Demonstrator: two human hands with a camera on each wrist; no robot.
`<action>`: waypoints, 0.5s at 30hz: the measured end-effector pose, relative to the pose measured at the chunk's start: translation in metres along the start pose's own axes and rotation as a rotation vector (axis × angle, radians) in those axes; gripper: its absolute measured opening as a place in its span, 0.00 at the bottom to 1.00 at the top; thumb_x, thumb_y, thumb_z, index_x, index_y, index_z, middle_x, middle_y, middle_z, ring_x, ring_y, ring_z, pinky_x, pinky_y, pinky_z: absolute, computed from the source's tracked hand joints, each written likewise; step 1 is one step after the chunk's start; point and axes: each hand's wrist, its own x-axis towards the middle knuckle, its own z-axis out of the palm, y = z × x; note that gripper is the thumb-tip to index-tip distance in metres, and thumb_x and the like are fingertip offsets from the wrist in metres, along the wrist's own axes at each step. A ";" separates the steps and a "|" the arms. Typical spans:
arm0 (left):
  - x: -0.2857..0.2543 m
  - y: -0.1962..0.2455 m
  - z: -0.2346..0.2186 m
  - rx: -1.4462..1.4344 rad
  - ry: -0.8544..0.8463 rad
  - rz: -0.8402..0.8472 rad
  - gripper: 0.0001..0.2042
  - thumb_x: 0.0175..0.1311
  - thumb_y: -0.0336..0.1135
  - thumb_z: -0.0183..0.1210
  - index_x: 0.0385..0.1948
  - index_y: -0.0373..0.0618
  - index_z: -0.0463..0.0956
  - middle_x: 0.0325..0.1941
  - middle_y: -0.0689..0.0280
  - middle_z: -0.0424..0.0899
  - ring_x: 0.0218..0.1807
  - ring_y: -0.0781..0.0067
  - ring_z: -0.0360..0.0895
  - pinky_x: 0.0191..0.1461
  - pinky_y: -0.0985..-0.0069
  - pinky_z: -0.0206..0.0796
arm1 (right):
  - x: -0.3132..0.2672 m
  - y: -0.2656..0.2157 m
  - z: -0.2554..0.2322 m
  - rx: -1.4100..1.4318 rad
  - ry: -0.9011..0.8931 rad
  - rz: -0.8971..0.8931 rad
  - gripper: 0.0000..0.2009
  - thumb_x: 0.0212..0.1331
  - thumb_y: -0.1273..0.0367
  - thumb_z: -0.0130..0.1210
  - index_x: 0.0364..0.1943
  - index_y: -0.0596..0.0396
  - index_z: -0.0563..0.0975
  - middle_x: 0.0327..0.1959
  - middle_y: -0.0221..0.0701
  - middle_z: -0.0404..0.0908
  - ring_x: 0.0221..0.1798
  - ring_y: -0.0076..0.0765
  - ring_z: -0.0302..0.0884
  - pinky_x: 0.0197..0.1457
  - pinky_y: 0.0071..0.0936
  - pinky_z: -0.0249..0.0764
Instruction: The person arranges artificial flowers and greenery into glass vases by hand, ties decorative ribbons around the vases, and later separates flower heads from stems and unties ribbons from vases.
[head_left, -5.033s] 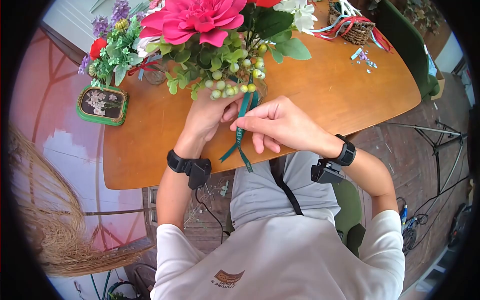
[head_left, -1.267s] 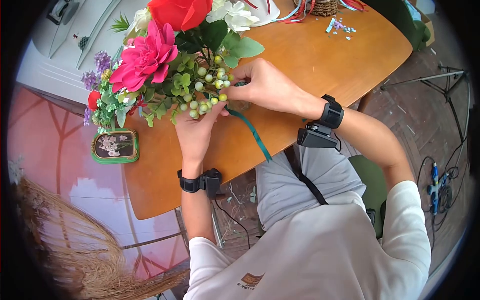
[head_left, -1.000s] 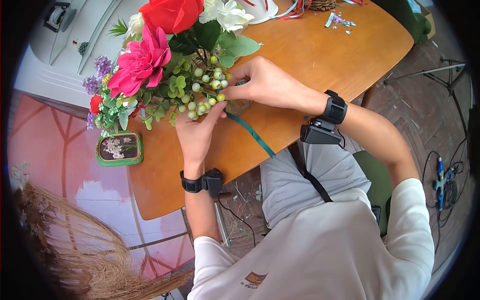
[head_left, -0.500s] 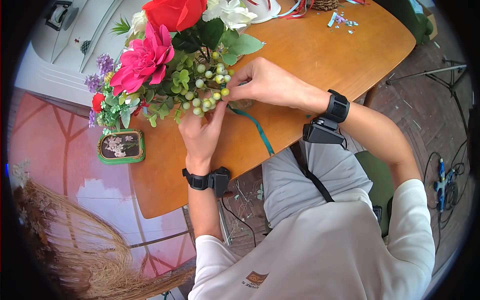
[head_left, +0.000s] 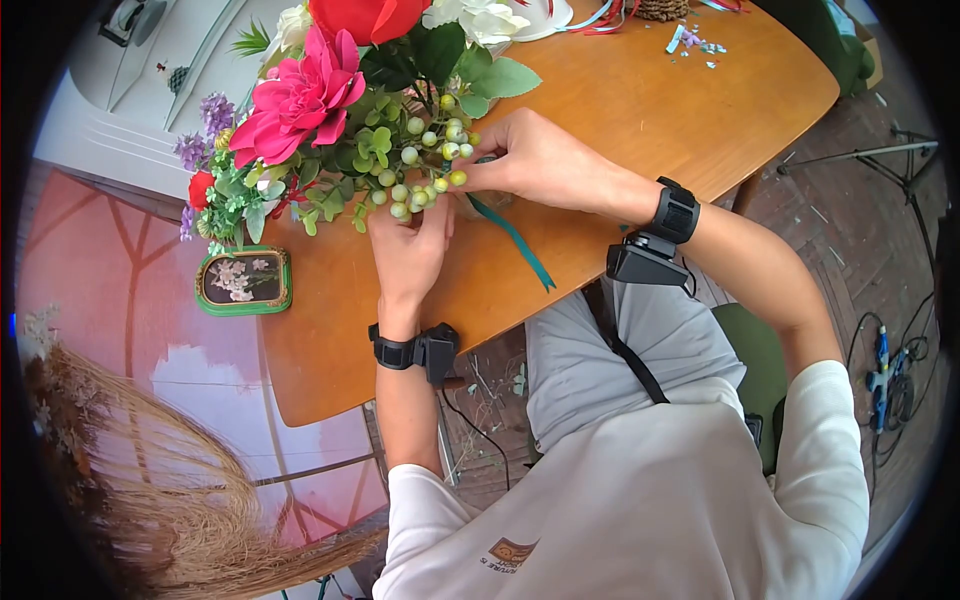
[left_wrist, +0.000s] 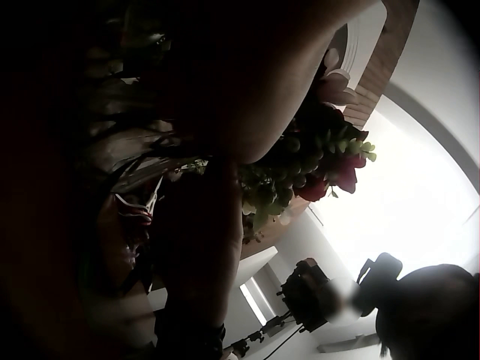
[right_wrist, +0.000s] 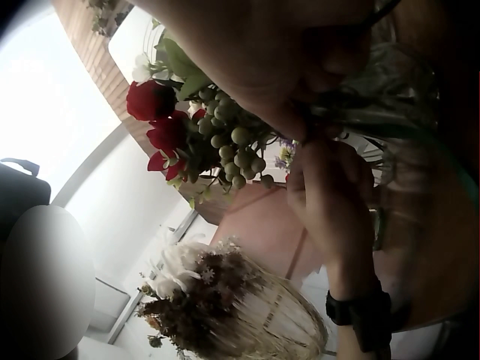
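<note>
A bouquet with a pink flower (head_left: 305,95), a red rose (head_left: 368,15) and green-white berries (head_left: 409,155) stands in a clear glass vase (right_wrist: 412,79). Just under the berries, my two hands meet at the vase's neck. A dark green ribbon (head_left: 518,245) comes out from between them, its tail hanging over the table edge. My right hand (head_left: 545,168) pinches the ribbon from the right, thumb and forefinger together. From the left, my left hand (head_left: 407,255) holds it with bent fingers, the tips partly hidden by the berries. Any knot is hidden behind the fingers.
A green-framed picture of dried flowers (head_left: 243,281) lies on the wooden table (head_left: 690,120) at left, beside a smaller bunch with purple flowers (head_left: 216,115). Ribbon scraps (head_left: 690,40) lie at the far right, near a woven basket (head_left: 662,8). Dried grass (head_left: 180,450) stands at lower left.
Five seconds ago two ribbon tails hung in front of the hands; now one long tail shows and both hands are up at the neck. The bouquet appears turned. Lately the hands have shifted only slightly.
</note>
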 end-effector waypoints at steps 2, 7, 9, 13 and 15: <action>-0.001 0.012 -0.001 -0.249 -0.093 -0.115 0.08 0.67 0.31 0.57 0.28 0.39 0.80 0.18 0.71 0.77 0.17 0.84 0.68 0.21 0.81 0.56 | 0.000 0.000 0.000 0.004 0.006 -0.004 0.21 0.61 0.57 0.63 0.25 0.66 0.82 0.15 0.25 0.70 0.21 0.17 0.61 0.25 0.26 0.60; 0.000 0.006 -0.005 -0.414 -0.129 -0.135 0.08 0.71 0.32 0.57 0.31 0.40 0.75 0.16 0.68 0.73 0.14 0.81 0.67 0.18 0.82 0.55 | 0.000 0.006 0.001 0.016 0.029 -0.022 0.20 0.62 0.58 0.62 0.26 0.67 0.82 0.15 0.26 0.71 0.21 0.17 0.61 0.25 0.26 0.61; 0.000 0.008 -0.005 -0.480 -0.109 -0.153 0.08 0.71 0.33 0.58 0.32 0.40 0.75 0.15 0.68 0.73 0.14 0.81 0.66 0.17 0.82 0.54 | 0.000 0.006 0.001 0.002 0.021 -0.031 0.19 0.61 0.58 0.63 0.30 0.67 0.84 0.17 0.28 0.76 0.22 0.18 0.65 0.27 0.26 0.64; 0.002 0.014 -0.001 -0.435 0.000 -0.253 0.05 0.68 0.29 0.62 0.37 0.38 0.77 0.18 0.70 0.74 0.15 0.84 0.64 0.17 0.84 0.52 | -0.002 0.005 -0.002 -0.043 -0.007 0.022 0.18 0.56 0.58 0.65 0.38 0.60 0.87 0.28 0.38 0.86 0.30 0.32 0.81 0.39 0.31 0.78; 0.001 0.008 -0.003 -0.493 0.035 -0.261 0.05 0.66 0.27 0.63 0.39 0.37 0.78 0.20 0.71 0.74 0.16 0.85 0.63 0.18 0.84 0.51 | -0.001 0.010 0.000 -0.012 -0.008 -0.024 0.18 0.60 0.59 0.64 0.37 0.66 0.86 0.26 0.33 0.85 0.28 0.20 0.77 0.35 0.25 0.74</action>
